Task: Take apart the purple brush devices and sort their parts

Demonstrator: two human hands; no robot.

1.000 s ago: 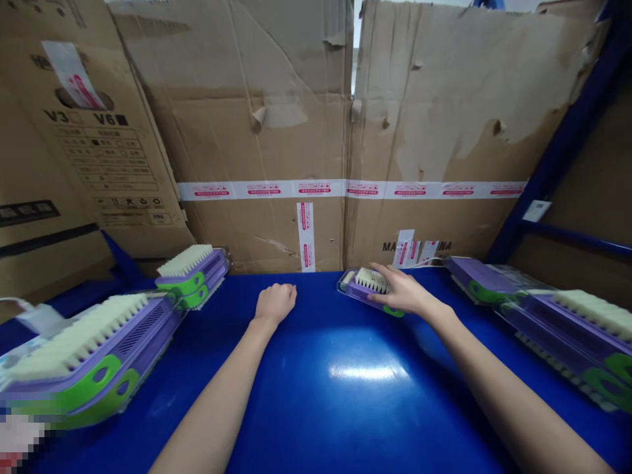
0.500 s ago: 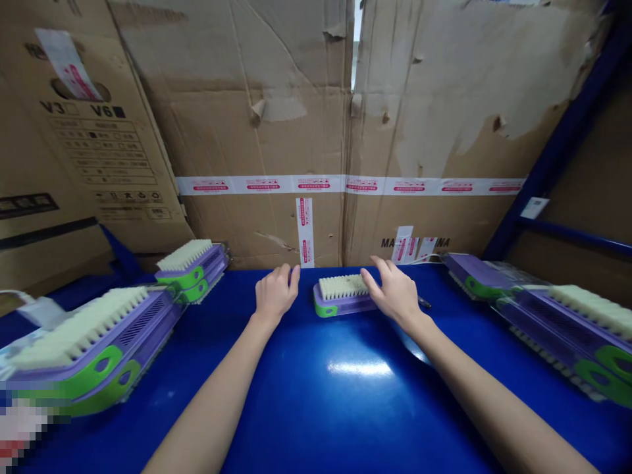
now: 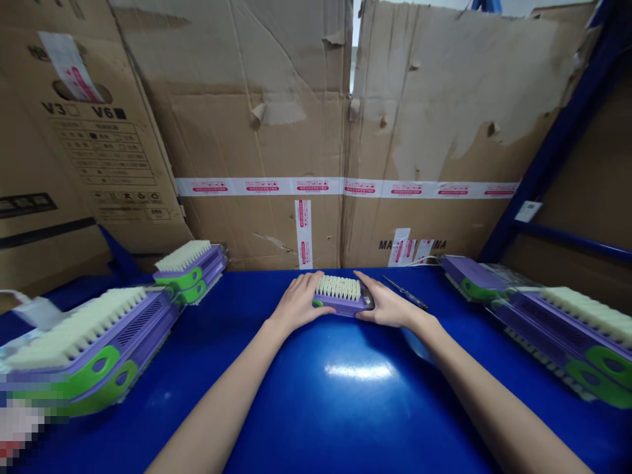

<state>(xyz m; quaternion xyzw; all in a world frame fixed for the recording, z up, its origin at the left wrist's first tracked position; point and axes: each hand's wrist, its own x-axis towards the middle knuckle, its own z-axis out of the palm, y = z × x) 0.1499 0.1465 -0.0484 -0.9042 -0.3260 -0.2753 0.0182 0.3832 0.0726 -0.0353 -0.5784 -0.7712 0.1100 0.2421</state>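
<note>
A purple scrubbing brush with cream bristles facing up lies on the blue table, near its far edge. My left hand grips the brush's left end, its thumb along the near side and covering most of the green part. Around the right end closes my right hand, thumb in front and fingers behind. Just beyond the right hand rests a thin dark pen-like tool.
Stacked purple and green brushes stand at left, far left and right; another purple brush lies farther back. A cardboard wall closes the back. A blue metal post rises at right.
My left hand has moved right onto the brush's left end. My right hand has shifted to its right end and closed there. The pen-like tool shows more fully.
</note>
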